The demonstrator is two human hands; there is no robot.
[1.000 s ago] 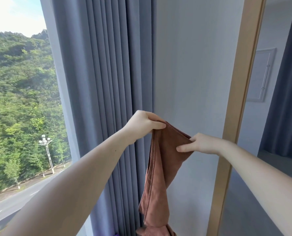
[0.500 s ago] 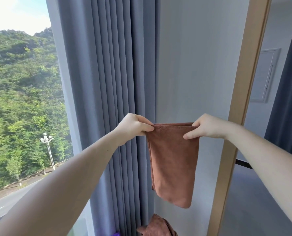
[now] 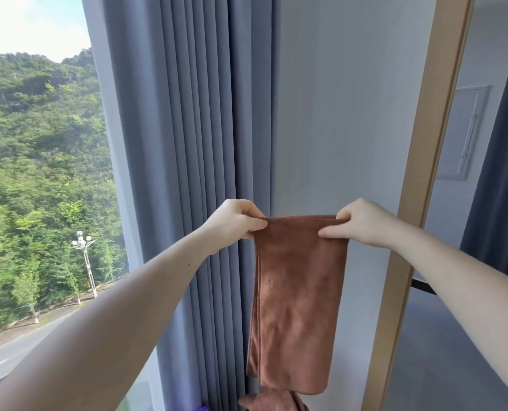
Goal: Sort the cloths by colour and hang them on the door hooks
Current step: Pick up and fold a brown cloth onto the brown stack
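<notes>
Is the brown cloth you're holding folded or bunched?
Folded over, hanging flat. The brown cloth shows two layered edges down one side; left hand and right hand pinch its top.

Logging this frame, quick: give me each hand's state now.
Left hand: pinches the top left corner of the brown cloth.
Right hand: pinches its top right corner.

My bare forearms reach forward, the left rising from 7 o'clock, the right from 4 o'clock. My left hand [image 3: 232,221] and right hand [image 3: 362,222] sit level, knuckles up, curled fingers [image 3: 331,232] pinching the brown cloth [image 3: 297,292] at its top corners.
</notes>
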